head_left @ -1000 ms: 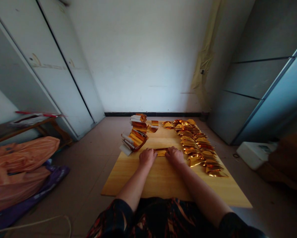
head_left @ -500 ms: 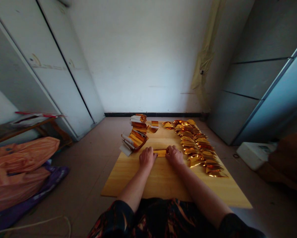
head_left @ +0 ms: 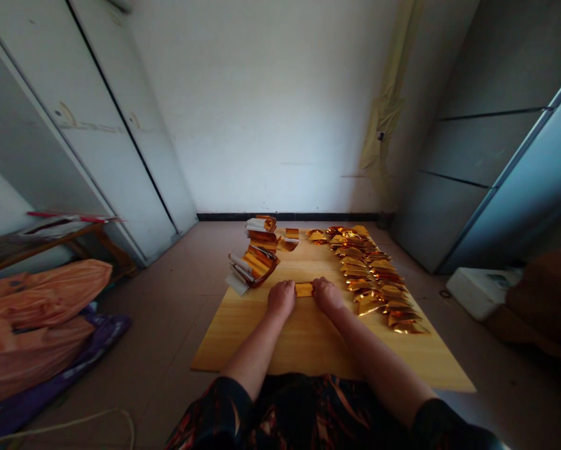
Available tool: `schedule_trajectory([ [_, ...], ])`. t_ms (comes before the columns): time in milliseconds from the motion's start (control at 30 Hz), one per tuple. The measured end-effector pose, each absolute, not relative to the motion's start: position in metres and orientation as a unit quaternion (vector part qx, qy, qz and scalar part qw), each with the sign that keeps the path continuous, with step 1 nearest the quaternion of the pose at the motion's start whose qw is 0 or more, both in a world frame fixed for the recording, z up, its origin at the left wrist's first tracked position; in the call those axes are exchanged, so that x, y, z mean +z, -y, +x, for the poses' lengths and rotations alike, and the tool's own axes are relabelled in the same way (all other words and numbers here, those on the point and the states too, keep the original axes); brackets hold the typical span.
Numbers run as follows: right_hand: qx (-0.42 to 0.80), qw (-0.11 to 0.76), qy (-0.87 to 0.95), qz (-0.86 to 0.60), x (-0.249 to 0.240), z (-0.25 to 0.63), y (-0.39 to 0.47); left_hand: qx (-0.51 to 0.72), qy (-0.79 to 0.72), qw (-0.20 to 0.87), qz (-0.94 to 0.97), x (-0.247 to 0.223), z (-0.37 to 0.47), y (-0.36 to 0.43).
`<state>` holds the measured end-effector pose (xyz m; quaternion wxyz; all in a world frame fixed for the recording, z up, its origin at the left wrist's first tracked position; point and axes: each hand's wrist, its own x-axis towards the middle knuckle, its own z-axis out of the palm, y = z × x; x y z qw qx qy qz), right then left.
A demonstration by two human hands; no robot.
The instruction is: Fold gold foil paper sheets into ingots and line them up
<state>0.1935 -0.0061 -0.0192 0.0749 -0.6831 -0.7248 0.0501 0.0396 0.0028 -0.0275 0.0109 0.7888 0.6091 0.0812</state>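
Observation:
Between my two hands is a small gold foil paper (head_left: 304, 289), folded into a short strip above the wooden board. My left hand (head_left: 282, 296) grips its left end with the fingers curled in. At the right end, my right hand (head_left: 328, 294) is closed on the same paper. Its ends are hidden by my fingers. Left of my hands lie fanned stacks of gold and white paper sheets (head_left: 256, 264). Rows of folded gold foil pieces (head_left: 355, 269) cover the right side of the board.
The wooden board (head_left: 280, 350) sits low in front of me. Orange and purple bags (head_left: 40, 319) lie on the floor at left, beside a small bench (head_left: 87, 240). Grey cabinets (head_left: 472, 125) and a white box (head_left: 477, 290) stand on the right; a wall (head_left: 280, 112) closes the back.
Both hands have closed further around the ends of the gold foil paper. My left hand has shifted slightly right, and less of the paper's length shows between them.

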Motion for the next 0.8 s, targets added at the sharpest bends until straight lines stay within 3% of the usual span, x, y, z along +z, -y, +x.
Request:
schedule_trajectory([
  [600,0.098,0.075,0.676,-0.726,-0.011,0.184,0.009,0.100,-0.641,0.038,0.760,-0.025,0.041,0.004],
  [800,0.135,0.120,0.681,-0.710,-0.015,0.197,0.002,0.114,-0.635,0.053,0.762,-0.024,0.037,0.005],
])
